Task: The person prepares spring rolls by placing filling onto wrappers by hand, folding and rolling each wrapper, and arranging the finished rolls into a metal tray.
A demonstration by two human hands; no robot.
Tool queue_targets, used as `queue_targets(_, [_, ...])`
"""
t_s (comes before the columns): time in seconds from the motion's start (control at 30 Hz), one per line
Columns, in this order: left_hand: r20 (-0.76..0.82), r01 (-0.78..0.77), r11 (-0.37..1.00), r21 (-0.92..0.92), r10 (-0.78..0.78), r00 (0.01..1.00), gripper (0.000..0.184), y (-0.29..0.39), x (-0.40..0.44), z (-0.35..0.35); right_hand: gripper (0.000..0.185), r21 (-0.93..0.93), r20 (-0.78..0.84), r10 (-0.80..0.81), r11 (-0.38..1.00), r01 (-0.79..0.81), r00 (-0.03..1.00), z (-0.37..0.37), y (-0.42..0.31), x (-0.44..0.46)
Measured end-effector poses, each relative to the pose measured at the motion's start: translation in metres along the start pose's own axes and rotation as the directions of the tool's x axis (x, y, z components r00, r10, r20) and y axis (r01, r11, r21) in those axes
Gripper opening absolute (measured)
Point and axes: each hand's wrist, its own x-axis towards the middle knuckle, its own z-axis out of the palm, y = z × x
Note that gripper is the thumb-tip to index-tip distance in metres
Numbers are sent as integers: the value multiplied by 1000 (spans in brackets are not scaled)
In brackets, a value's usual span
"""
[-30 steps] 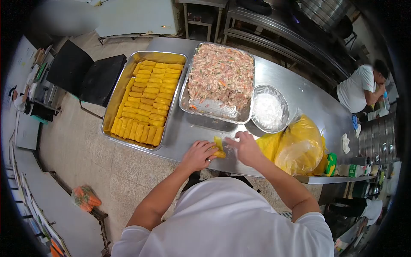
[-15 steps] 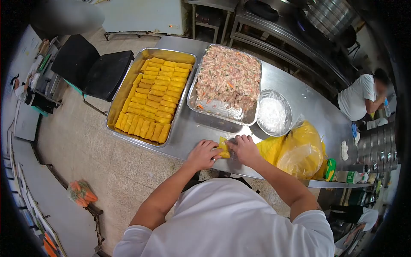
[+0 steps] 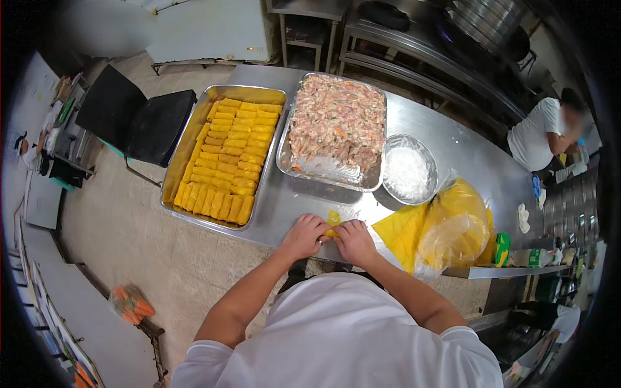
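Observation:
A yellow spring roll (image 3: 330, 232) lies at the near edge of the steel table, with a pointed flap of its wrapper (image 3: 334, 216) lying flat on the far side. My left hand (image 3: 304, 237) is closed on its left end, and a ring shows on one finger. My right hand (image 3: 355, 241) grips the right end, so the fingers hide most of the roll. Farther off stands a deep tray of minced meat filling (image 3: 337, 116), and beside it a metal bowl (image 3: 435, 183) of white paste. Yellow wrapper sheets (image 3: 398, 236) lie right of my hands.
A large tray (image 3: 284, 97) on the left holds rows of finished yellow rolls (image 3: 226, 149). A clear plastic bag (image 3: 462, 223) with yellow sheets sits at the right. Beyond the table are a black chair (image 3: 165, 119) and a person in white (image 3: 537, 136). A carrot bag (image 3: 129, 304) is at left.
My right hand has come left and down, closer to my left hand. The wrapper's sides are now covered by fingers and only the far flap shows. The view has shifted slightly.

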Motion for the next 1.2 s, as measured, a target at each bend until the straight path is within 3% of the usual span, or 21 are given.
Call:
queue_targets(0.1, [-32,24,1000,-17,-24,999,30,0,7,-1,32,-108,11,34,994,-32,999,-5,-1,8])
queue_targets(0.2, [-46,19,1000,-7,-20,999,28,-4,10,-2,33,-60,46,125,991,-122,991,-12,-3,16])
queue_targets(0.37, [-89,98,995,37,-94,992,30,-2,23,-6,38,-109,66,110,989,-102,992,-3,9,17])
queue_targets(0.47, [-13,83,995,47,-83,996,32,-6,25,-13,41,-132,45,144,982,-137,988,1,15,27])
queue_targets(0.67, [-98,119,991,65,-112,989,36,-4,40,-17,47,-187,71,141,974,-126,987,1,15,34])
queue_targets(0.77, [-18,87,981,173,-85,996,40,-13,36,-13,54,-143,75,176,976,-164,982,-10,9,46])
queue_targets(1.0, [-281,285,955,79,-253,926,40,2,23,-22,62,-110,227,93,991,-69,969,3,24,64])
queue_targets(1.1, [-393,383,923,40,-338,855,40,23,-9,-25,50,42,215,114,991,-126,970,0,29,67])
queue_targets(1.13, [-438,425,905,7,-379,815,39,36,-21,-26,42,192,212,166,959,-208,963,-3,27,69])
queue_targets(1.17, [-481,464,885,-28,-419,770,37,50,-32,-25,36,336,231,218,896,-289,948,-4,25,70])
queue_targets(1.2, [-515,523,846,-105,-496,699,36,64,-44,-20,32,512,371,263,742,-432,891,-2,28,70])
